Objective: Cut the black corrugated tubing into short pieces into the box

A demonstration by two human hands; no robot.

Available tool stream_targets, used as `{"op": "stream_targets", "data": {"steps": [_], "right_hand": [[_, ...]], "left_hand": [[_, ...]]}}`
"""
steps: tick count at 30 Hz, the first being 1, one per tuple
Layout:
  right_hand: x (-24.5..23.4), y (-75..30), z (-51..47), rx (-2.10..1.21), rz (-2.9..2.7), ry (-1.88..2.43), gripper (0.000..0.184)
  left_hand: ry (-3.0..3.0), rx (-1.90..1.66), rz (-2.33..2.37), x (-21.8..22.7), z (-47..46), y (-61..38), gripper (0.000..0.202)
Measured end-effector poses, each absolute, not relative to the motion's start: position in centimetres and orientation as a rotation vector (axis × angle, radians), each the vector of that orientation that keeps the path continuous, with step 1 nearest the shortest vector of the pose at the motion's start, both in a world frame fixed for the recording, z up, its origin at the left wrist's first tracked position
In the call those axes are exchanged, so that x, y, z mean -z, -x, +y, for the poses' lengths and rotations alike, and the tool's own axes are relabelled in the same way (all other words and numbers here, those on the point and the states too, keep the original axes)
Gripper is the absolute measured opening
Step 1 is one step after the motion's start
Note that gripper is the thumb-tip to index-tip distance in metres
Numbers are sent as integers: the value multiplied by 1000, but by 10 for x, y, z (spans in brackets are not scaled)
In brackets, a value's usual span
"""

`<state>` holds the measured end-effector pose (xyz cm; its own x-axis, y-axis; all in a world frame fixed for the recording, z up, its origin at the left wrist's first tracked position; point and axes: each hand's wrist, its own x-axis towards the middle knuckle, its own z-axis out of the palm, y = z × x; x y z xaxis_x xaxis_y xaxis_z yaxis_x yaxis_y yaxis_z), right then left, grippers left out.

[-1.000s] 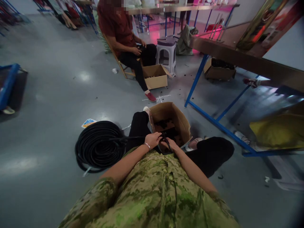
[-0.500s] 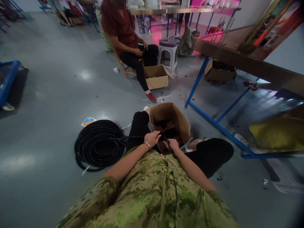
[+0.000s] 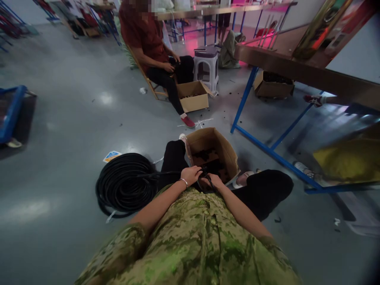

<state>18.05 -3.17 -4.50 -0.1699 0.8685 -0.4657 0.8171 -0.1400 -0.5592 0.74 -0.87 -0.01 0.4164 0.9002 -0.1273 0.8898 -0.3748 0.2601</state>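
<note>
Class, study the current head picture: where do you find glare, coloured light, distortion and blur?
Head view: white glare patches on the grey floor; pink light beneath the far table; the yellow bag smeared near the right edge; the lower right corner darkened; in the same head view, the dark piece between the left hand and right hand is too small to make out.

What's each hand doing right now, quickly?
Left hand: closed on the black hose.
Right hand: closed on a slim dark piece; can't tell what it is.
</note>
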Motion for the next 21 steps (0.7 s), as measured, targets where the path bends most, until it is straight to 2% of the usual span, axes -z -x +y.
{"op": "stream_targets", "data": {"steps": [13, 18, 21], "right_hand": [[44, -183, -32, -896, -2016, 2148, 48], [58, -190, -25, -1137, -1647, 2145, 41], [61, -191, -22, -1409, -1217, 1896, 37]], "left_hand": [[-2275, 50, 1725, 0, -5, -12, 33], [-2288, 13, 1716, 0, -9, -11, 29], [-2312, -44, 1677, -5, -12, -13, 29]]}}
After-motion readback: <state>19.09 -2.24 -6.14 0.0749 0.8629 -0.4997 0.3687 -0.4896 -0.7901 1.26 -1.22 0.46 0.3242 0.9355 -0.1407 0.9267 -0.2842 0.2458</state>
